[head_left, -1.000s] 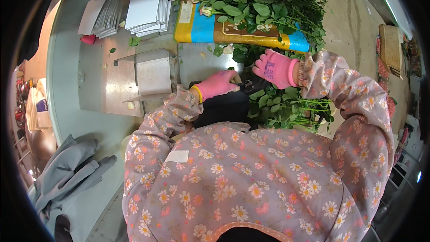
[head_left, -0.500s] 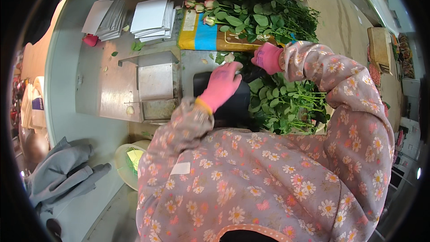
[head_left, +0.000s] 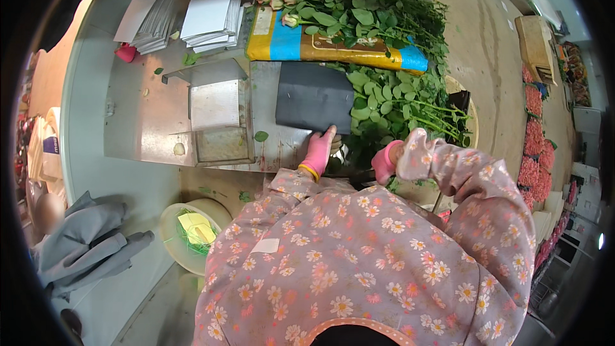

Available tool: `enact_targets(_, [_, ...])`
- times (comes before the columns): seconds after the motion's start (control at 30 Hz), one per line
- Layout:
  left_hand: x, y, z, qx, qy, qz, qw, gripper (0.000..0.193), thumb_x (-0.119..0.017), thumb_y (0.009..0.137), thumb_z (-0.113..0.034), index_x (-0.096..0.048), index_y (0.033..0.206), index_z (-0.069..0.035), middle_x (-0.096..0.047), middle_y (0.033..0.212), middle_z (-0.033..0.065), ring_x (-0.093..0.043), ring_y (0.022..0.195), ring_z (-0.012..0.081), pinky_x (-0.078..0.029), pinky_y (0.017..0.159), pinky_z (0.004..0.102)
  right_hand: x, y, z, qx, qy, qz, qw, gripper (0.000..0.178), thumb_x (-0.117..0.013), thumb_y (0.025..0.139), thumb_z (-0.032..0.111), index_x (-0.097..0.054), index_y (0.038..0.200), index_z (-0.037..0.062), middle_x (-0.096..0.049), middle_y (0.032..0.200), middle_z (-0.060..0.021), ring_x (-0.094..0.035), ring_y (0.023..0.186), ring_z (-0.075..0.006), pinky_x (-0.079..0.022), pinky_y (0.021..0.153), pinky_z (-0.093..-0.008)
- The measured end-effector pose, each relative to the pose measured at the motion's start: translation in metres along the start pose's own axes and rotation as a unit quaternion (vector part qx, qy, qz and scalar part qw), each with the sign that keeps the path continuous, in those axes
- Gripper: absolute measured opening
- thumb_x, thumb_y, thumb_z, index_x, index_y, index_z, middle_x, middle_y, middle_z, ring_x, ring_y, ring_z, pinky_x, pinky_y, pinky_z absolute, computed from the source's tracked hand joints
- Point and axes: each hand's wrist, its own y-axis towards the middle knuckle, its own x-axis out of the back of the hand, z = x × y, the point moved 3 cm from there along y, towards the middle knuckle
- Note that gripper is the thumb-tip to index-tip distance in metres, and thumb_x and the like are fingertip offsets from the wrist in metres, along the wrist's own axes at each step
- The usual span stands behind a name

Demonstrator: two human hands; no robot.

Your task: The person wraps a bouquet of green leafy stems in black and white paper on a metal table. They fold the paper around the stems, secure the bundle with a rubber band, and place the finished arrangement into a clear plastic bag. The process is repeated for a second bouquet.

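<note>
A dark sheet of wrapping (head_left: 314, 96) lies over the left end of a bunch of leafy green stems (head_left: 410, 106); whatever heads the stems have are hidden under it. My left hand (head_left: 319, 152), in a pink glove with a yellow cuff, pinches the near edge of the sheet, its thumb on top and the other fingers mostly hidden. My right hand (head_left: 384, 162), also pink-gloved, is closed beside the near side of the bunch. Its fingertips are turned away, so what it holds, if anything, cannot be seen.
Behind the bunch, pink-and-cream roses (head_left: 289, 19) lie on a yellow and blue package (head_left: 288, 48). Two stacks of white cards (head_left: 208, 16) and a metal frame (head_left: 214, 106) stand at left. A bin (head_left: 173, 243) sits below, near grey cloth (head_left: 83, 237). Pink flowers (head_left: 535, 134) are at right.
Both hands have come back toward my body from the far side of the bunch. The dark sheet now lies flat over the bunch's left end, its near edge at my left hand.
</note>
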Motion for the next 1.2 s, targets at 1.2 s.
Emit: enact_targets(1.2, [0.045,-0.010,-0.004,-0.151,-0.033,-0.130,0.979,0.027,-0.062,0.086,-0.024,-0.053,0.089,0.001,-0.058,0.085,0.0079,-0.052,0.079,0.0183,-0.042,0.074,0.0321,-0.022,0.047,0.069,0.079,0.591,-0.385,0.704,0.046,-0.063,0.067,0.016,-0.045,0.104,-0.0048,-0.055,0.075,-0.0092,-0.054,0.068,-0.0189,-0.046,0.063,-0.0312])
